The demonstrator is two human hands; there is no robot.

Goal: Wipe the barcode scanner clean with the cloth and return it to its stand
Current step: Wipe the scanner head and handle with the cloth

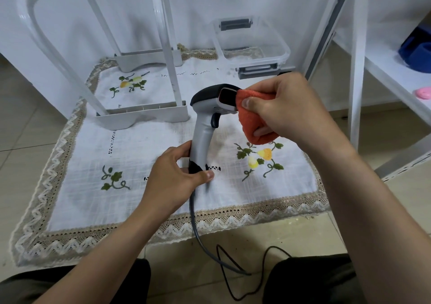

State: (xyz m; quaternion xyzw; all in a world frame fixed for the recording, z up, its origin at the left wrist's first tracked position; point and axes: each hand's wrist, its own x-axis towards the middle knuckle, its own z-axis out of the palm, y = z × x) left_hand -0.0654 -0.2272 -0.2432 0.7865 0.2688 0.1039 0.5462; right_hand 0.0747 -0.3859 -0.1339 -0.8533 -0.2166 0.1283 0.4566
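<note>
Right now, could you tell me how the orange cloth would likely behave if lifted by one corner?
Probably floppy: the orange cloth folds and bunches in the right hand beside the window of the barcode scanner. Likely light, since a thumb and fingers alone pinch it. Its nappy, towel-like surface suggests it would grip rather than slide.

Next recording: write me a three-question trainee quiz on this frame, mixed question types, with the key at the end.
1. The left hand grips the barcode scanner by its: A) head B) handle C) trigger
2. True or false: the scanner is lying on its side.
3. Fill in: the right hand pinches the ______ cloth at the scanner's window.

Key: 1 B; 2 false, it is held upright; 3 orange.
</note>
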